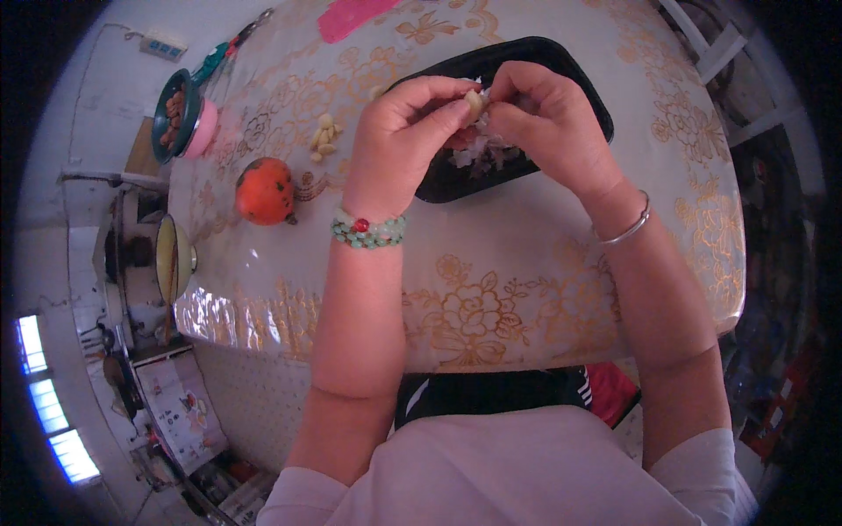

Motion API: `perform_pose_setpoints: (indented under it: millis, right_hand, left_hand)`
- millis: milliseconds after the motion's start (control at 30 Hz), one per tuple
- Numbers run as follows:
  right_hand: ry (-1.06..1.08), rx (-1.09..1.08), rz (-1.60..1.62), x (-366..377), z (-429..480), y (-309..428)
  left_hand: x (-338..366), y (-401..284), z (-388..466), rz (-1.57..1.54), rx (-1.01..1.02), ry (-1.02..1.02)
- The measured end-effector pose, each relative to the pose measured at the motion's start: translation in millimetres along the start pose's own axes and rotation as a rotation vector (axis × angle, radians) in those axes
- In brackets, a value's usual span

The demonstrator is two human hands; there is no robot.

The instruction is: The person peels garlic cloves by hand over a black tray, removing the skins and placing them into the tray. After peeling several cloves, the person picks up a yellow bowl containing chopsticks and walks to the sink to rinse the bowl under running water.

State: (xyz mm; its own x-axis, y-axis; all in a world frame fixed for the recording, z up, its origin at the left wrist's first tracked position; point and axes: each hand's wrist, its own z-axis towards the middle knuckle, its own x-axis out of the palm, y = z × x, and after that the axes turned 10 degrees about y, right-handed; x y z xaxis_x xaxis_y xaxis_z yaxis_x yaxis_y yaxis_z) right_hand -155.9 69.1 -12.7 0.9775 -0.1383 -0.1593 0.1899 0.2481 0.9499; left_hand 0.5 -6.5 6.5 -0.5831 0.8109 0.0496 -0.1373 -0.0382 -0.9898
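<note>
Above a black tray [454, 187], my left hand [411, 131] holds a pale garlic clove [475, 104] between thumb and fingers. The fingertips of my right hand [552, 121] are pinched at the clove's right side; whether they grip its skin or the clove itself is hard to see. Papery garlic skins [483, 154] lie in the tray under my hands. Several peeled cloves [325, 138] form a small pile on the patterned tablecloth [473, 302], left of my left hand. A beaded bracelet is on my left wrist, a metal bangle on my right.
An orange-red pumpkin [265, 191] sits on the left of the table. Beyond it stand a dark green bowl [191, 118] of brown pieces and a pink container [205, 128]. A yellow bowl [177, 260] is at the left edge. Something pink [352, 18] lies at the far edge.
</note>
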Motion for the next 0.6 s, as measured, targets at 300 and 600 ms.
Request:
perform_pose_setpoints:
  millis: [300, 600]
  right_hand:
    - [0.014, 0.058, 0.018, -2.6, 0.9, 3.7]
    - [0.004, 0.069, -0.008, -4.1, 0.9, 4.5]
  left_hand:
    - [-6.5, 3.7, -0.7, -0.304, -0.100, 0.069]
    - [-10.7, 2.7, -0.4, -0.480, -0.080, 0.134]
